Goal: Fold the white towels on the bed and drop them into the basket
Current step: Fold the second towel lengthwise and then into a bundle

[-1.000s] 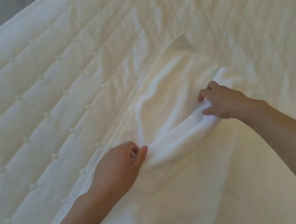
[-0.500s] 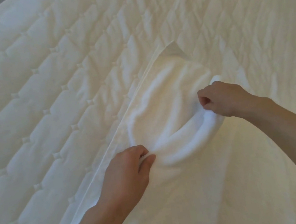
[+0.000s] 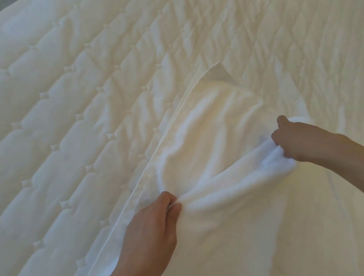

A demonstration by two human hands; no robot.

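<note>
In the lower centre and at the right we see the left hand (image 3: pixel 150 227) and the right hand (image 3: pixel 299 140) each pinching a raised fold of the white towel (image 3: pixel 212 135) on the bed (image 3: pixel 62 105).

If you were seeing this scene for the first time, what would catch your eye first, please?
Two bare hands stand out against all the white: the left hand pinches a white towel at lower centre, while the right hand grips a bunched fold at right. The towel sags between them, its far corner flipped over, on a quilted mattress filling the frame.
</note>
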